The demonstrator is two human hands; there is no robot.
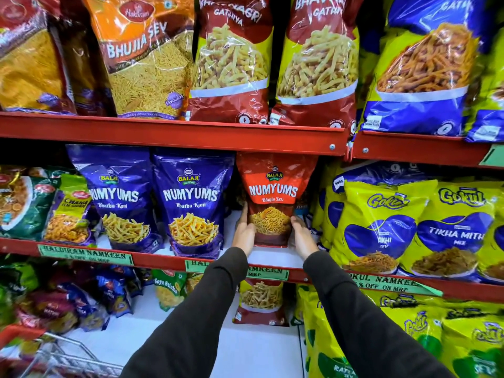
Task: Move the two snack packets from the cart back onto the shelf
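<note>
Both hands clamp one packet between them: left hand flat against its left edge, thumb up along the side, right hand cupped on its right edge, fingers curled around the lower corner; each grip is pressed onto the pack, neither spread free. The packet, a red Numyums Bhujia Sev pouch, stands upright at centre frame, long axis vertical, printed face toward the camera, top seal just under the red shelf rail above, base resting on the white middle shelf. Just left of it stand two purple Numyums pouches, also upright; to the right, yellow Gokul packs lean close. Dark sleeves reach up from lower frame. Green price labels run along the shelf edge. A wire cart shows at lower left, blurred; contents unclear.
</note>
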